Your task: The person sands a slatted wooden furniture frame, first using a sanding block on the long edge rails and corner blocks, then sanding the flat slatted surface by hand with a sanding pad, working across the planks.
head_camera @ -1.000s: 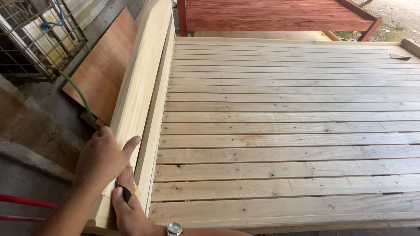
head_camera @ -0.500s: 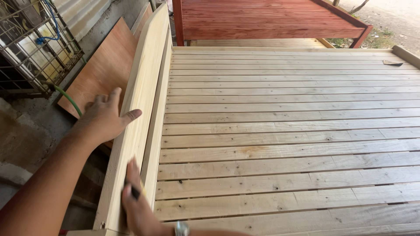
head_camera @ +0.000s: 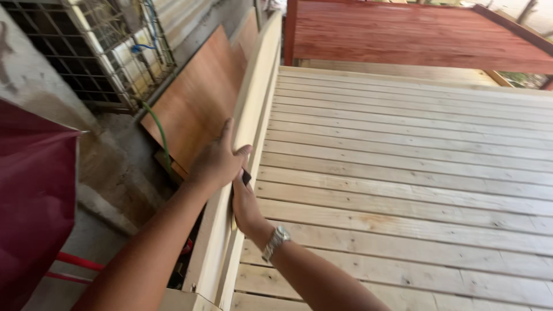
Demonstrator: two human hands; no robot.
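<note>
fingers [head_camera: 230, 135] of both hands clasp the pale, smooth wooden side rail [head_camera: 253, 109].

No packages, labels, signs or screens.

Two bare hands, left hand [head_camera: 218, 161] and right hand [head_camera: 246, 206], one silver metal wristwatch [head_camera: 275, 242], one pale wooden side rail [head_camera: 251, 121], one reddish-brown plywood sheet [head_camera: 199, 98], one green hose [head_camera: 159, 129].

- Soft daylight, even and fairly bright across the pale slats [head_camera: 415, 167].
- Strongest brightness at the upper right corner.
- Slight motion blur throughout; the maroon sheet [head_camera: 31, 213] at left is unfocused.
</note>
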